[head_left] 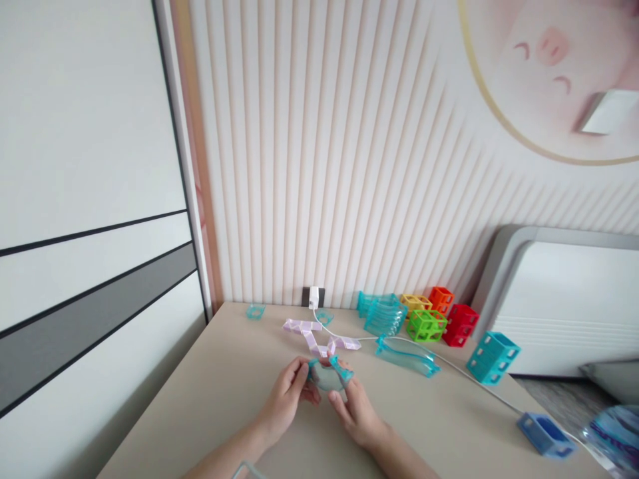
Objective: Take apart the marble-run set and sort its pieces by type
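Both of my hands meet over the middle of the beige table [224,386]. Together they grip a small curved teal transparent track piece [327,376]. My left hand [287,399] holds its left end and my right hand [354,409] holds its right end, fingers closed on it. Just beyond the piece lies a pink and white folded snake toy [319,336].
Another curved teal track [407,356] lies right of my hands. A stack of teal tracks [384,313] and green [426,324], yellow, orange and red block frames stand by the wall. A teal block [492,358], a blue block [544,434] and a white cable [469,376] lie at right.
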A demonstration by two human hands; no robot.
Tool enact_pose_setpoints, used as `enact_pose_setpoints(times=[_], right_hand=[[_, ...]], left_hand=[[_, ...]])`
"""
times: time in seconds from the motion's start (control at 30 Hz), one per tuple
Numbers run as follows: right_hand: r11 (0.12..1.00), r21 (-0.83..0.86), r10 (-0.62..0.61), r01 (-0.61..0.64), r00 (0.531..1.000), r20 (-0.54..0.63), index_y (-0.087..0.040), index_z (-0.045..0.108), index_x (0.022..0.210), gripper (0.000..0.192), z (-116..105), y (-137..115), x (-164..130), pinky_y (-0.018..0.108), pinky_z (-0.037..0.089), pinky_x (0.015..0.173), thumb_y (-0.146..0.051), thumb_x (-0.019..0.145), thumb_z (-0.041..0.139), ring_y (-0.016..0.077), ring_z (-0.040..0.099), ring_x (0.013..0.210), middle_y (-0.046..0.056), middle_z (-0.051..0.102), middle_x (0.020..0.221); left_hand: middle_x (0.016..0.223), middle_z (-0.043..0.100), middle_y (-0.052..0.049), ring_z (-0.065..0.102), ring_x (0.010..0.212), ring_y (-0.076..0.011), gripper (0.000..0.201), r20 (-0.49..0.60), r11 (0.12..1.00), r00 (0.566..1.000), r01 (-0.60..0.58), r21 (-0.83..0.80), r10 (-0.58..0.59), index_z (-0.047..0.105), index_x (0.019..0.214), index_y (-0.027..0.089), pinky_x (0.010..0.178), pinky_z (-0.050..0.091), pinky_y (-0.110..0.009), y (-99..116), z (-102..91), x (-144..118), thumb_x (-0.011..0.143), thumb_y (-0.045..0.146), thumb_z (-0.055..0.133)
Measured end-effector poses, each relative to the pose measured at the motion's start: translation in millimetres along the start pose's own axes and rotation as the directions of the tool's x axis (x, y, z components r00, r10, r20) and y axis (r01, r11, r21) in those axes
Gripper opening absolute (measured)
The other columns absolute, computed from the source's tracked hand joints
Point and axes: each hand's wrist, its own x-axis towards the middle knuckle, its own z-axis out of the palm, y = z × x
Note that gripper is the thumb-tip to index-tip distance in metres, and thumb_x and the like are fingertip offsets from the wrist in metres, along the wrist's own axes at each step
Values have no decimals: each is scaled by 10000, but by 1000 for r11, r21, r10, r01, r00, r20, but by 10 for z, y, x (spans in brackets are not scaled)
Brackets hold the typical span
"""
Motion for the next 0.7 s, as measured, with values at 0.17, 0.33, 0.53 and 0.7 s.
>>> enact_pose_setpoints(times=[0.17,0.33,0.53,0.7], right_hand=[[989,134,74,-66,996,-49,-262,561,1366,357,-55,-66,75,383,552,1010,-382,1057,429,259,674,1170,123,704,1262],[897,363,330,-252,928,-171,-258,674,1221,326,-55,-58,210,351,581,930,-423,1059,443,243,735,1044,89,771,1129],[612,735,651,-293,714,-257,-217,702,1114,403,-120,16,355,372,611,806,-573,968,583,249,759,877,101,803,1024],[515,814,740,-268,618,-266,-202,700,1026,424,-197,118,322,366,606,735,-608,911,650,248,754,829,106,808,973]], left_hand=[[905,729,-58,706,775,-213,509,27,1000,999,31,-1,-31,662,1058,199,702,589,-327,23,-19,-20,890,677,612],[1057,737,-95,705,920,-241,523,40,991,999,5,131,-11,678,1164,212,811,594,-349,102,-21,-17,891,655,628],[1164,711,-119,692,1009,-252,571,27,967,999,-35,254,29,640,1228,205,878,585,-371,348,39,209,876,654,631],[1276,665,-122,682,1070,-252,476,79,941,997,-44,335,19,619,1237,213,888,588,-378,528,245,573,885,533,637]])
